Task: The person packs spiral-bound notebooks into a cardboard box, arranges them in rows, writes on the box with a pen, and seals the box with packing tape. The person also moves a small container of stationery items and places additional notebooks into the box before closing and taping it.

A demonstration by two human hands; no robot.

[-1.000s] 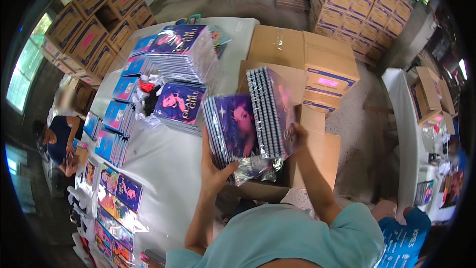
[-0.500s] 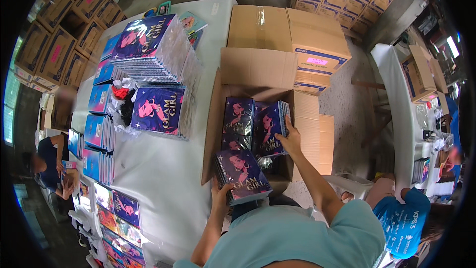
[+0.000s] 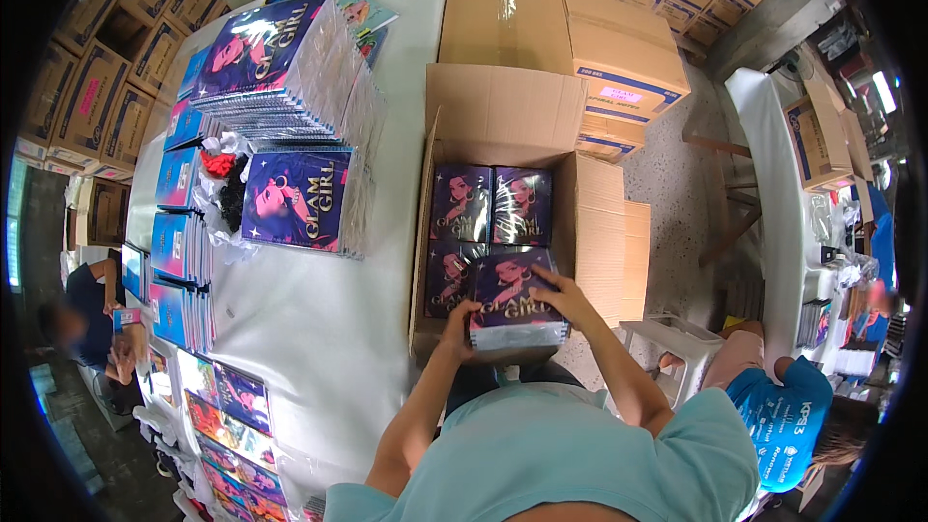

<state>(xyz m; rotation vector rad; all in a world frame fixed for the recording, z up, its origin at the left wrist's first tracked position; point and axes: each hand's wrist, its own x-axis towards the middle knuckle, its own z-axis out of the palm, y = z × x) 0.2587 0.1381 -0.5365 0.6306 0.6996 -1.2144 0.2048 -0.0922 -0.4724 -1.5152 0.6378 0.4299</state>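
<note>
A bundle of spiral notebooks with dark purple illustrated covers is gripped between my two hands, over the near right quarter of an open cardboard box. My left hand clasps the bundle's left side near its lower corner. On its right edge lies my right hand, with fingers bent over the cover. The bundle is tilted, its pale page edges facing me. Three like stacks show in the box: a far left stack, a far right stack and a near left stack. Whatever lies beneath the bundle is hidden.
Tall stacks of plastic-wrapped notebooks stand on the white table to my left, beside rows of blue-covered notebooks. Closed cartons sit beyond the open box. At right are a white stool and a person in blue.
The bundle has moved right, from the box's near left edge to its near right quarter. My right hand has left the far right stack and joined my left hand on the bundle.
</note>
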